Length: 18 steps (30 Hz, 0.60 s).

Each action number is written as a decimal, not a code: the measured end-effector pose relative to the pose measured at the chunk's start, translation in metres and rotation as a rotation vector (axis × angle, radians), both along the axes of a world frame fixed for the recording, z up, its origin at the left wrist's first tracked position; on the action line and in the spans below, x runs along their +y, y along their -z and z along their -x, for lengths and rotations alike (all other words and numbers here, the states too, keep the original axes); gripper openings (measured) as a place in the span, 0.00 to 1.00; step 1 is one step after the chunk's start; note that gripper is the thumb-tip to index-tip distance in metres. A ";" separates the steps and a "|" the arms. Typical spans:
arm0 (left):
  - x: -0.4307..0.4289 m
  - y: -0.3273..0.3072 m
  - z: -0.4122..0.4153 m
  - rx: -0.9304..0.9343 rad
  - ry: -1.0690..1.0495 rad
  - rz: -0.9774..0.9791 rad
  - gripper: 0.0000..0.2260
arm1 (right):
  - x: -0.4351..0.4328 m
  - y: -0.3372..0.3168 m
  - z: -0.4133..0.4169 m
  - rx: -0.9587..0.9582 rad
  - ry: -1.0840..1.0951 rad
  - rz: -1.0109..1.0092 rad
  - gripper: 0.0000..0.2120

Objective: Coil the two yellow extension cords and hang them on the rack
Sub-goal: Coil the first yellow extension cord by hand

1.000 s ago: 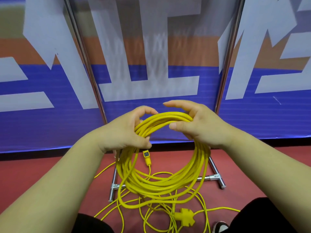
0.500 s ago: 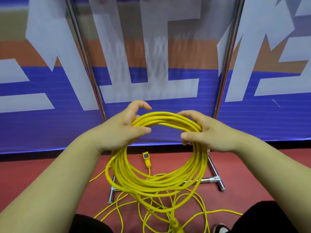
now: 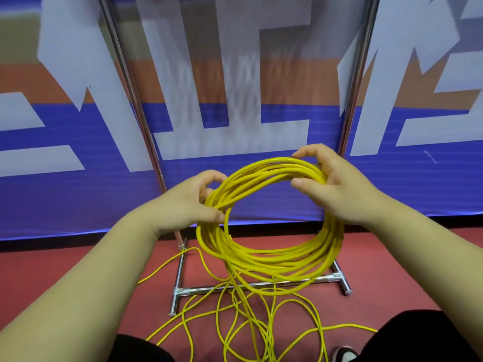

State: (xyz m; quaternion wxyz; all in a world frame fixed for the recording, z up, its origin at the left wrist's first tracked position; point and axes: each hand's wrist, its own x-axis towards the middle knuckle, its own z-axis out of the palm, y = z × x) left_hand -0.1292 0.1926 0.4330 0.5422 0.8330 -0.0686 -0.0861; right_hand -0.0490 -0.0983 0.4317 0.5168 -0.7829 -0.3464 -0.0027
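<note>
Between the two hands, the fingers (image 3: 212,178) of the left hand (image 3: 183,205) curl round the left side of a coil of yellow extension cord (image 3: 274,259), with the thumb pressed against the strands from below. The right hand (image 3: 339,192) grips the coil's upper right arc, forefinger hooked over the top and thumb beneath, so both hands are clamped on the bundle. The coil hangs in the air as a tilted ring in front of the rack (image 3: 235,286). From its lower edge, strands drop to loose yellow cord (image 3: 264,325) tangled on the red floor (image 3: 52,270) across the rack's base bar. Whether that tangle holds one cord or two cannot be told. Behind the rack's two uprights stands a blue, white and orange banner (image 3: 65,199).
</note>
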 end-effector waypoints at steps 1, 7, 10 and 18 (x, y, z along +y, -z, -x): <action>-0.001 0.001 -0.002 -0.023 -0.030 0.043 0.25 | -0.002 0.002 -0.003 0.004 0.016 0.002 0.15; -0.011 0.000 -0.003 -0.042 -0.037 0.422 0.22 | -0.001 0.009 -0.003 0.066 0.017 0.001 0.12; -0.012 0.003 0.000 -0.007 -0.031 0.479 0.25 | 0.003 0.010 0.000 0.064 0.024 -0.038 0.13; -0.005 -0.007 0.005 -0.158 0.022 0.358 0.34 | 0.006 0.003 0.011 0.132 -0.043 -0.100 0.30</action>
